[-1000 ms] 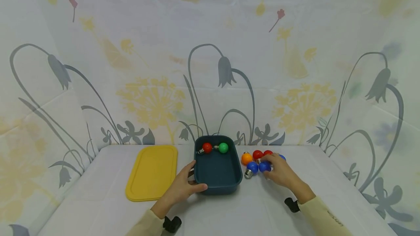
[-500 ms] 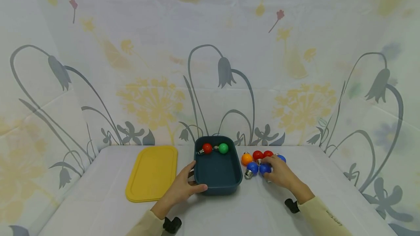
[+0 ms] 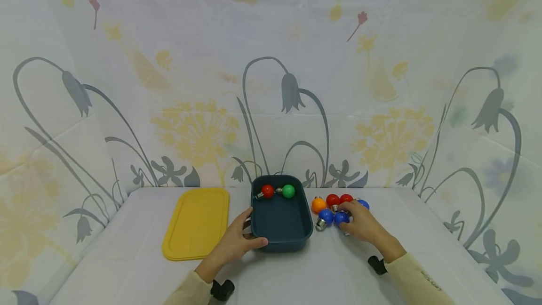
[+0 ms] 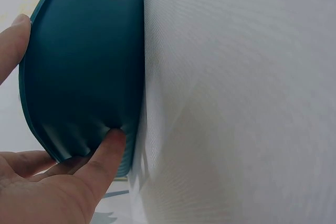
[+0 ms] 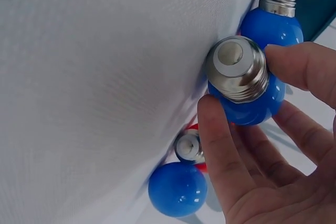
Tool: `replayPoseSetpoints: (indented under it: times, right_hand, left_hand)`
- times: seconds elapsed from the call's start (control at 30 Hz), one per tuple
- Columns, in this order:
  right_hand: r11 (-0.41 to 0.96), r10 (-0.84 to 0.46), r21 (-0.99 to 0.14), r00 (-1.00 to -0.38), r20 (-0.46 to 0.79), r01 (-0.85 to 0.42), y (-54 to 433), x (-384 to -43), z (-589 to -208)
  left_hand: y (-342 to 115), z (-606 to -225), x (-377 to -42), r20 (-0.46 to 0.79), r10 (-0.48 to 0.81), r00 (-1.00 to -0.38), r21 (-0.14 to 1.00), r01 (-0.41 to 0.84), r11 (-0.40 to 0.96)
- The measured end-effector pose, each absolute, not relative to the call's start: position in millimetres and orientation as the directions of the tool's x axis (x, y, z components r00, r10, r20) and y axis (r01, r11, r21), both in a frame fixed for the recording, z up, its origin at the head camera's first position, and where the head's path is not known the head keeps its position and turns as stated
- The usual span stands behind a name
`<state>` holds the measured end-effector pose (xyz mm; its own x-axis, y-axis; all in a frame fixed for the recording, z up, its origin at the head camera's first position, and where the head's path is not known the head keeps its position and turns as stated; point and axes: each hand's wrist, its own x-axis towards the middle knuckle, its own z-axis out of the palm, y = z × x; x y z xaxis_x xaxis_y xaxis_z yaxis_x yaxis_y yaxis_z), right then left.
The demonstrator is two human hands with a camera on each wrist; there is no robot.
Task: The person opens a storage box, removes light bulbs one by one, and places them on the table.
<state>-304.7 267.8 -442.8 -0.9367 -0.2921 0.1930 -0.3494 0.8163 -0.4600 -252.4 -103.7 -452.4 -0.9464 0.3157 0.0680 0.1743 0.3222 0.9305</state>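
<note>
In the head view a dark teal box (image 3: pixel 281 227) stands mid-table, holding a red light bulb (image 3: pixel 267 191) and a green light bulb (image 3: pixel 288 191). My left hand (image 3: pixel 233 244) rests at its near left corner, thumb on the front rim, fairly straight fingers touching the left wall. Right of the box, my right hand (image 3: pixel 362 220) holds a blue light bulb (image 3: pixel 341 218) between thumb and fingers; its metal screw base (image 5: pixel 236 69) faces the right wrist camera. Beside it lies another blue light bulb (image 3: pixel 325 216), with an orange light bulb (image 3: pixel 319 205) behind.
Two red light bulbs (image 3: pixel 333 200) lie behind the right hand, and one more blue light bulb (image 3: pixel 363 204) sits at its far side. Left of the box is a flat yellow lid (image 3: pixel 196 225). A patterned cloth (image 3: pixel 271 145) hangs at the table's back edge.
Hardly anything differs. My right fingers have shifted very slightly on the blue light bulb. The left hand, the box and the bulbs inside stay put.
</note>
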Motion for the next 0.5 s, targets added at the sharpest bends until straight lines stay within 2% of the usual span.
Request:
replayPoseSetpoints:
  times: [0.5]
  right_hand:
    - [0.815,-0.317,-0.439,-0.926,0.207,-0.377,268.8,-307.1,-436.4]
  left_hand:
    - [-103.9,-451.8,-251.8,0.067,0.314,-0.947,0.932,0.172,0.32]
